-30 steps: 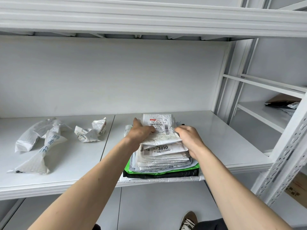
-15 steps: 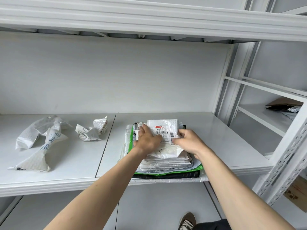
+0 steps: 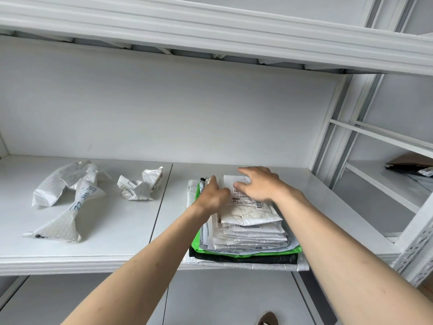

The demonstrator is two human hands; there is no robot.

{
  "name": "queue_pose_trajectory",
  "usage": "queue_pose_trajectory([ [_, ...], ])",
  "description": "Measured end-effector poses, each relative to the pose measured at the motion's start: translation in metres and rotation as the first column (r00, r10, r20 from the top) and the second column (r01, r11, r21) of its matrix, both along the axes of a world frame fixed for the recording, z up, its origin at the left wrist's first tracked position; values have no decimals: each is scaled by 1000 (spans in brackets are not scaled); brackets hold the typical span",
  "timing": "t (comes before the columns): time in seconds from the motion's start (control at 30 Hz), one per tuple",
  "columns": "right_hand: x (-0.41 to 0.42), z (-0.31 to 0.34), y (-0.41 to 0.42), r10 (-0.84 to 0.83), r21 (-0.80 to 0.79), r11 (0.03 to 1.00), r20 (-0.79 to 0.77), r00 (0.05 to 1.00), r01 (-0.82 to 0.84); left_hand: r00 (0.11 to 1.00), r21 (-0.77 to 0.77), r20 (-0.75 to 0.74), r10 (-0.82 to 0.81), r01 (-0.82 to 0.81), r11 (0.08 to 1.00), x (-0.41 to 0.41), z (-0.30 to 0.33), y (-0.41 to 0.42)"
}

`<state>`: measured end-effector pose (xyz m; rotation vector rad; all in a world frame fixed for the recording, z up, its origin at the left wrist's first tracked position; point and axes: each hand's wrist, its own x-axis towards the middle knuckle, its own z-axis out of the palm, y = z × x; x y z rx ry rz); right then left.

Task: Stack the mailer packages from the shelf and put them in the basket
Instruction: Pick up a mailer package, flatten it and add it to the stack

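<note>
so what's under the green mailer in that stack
A black mailer, then a white mailer lying on the shelf. Only their front edges show; anything further back beneath is covered by the stack.

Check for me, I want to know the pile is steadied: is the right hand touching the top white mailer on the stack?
Touching: the head view shows the right hand lying flat on the top white mailer.

So the stack of mailers (image 3: 248,233) is sitting flat at the shelf (image 3: 98,252) front edge, right under both grips: white ones piled over a green and a black one. Two crumpled mailers (image 3: 68,198) are lying well off to the left grip's side.
</note>
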<state>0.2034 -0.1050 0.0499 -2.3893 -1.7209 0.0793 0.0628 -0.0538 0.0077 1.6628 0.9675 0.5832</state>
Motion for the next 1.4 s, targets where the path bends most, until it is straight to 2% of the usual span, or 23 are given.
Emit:
queue_pose_trajectory([
  [0.23, -6, -32, 23, 0, -20, 1000, 46, 999, 1, 1000, -46, 31, -5, 6, 999, -17, -20, 15],
  [0.4, -3, -46, 32, 5, 10, 1000, 47, 999, -6, 999, 30, -1, -48, 48, 998, -17, -27, 15],
  [0.73, -11, -17, 46, 38, 64, 997, 50, 998, -41, 998, 1, 1, -55, 55, 998, -26, -11, 24],
  [1.0, -70, 14, 88, 162, 100, 981, 28, 986, -164, 997, 29, 63, 51, -53, 998, -62, 7, 52],
  [1.1, -107, 12, 111, 217, 83, 972, 19, 976, -218, 989, 47, 44, 144, -146, 988, -99, 8, 71],
  [1.3, -167, -18, 160, 249, 26, 968, -68, 966, -248, 941, 23, 46, 334, -335, 942, -174, -2, 106],
  [1.4, -187, -40, 176, 237, 3, 971, -170, 957, -240, 923, 11, 27, 383, -383, 924, -201, -14, 119],
])
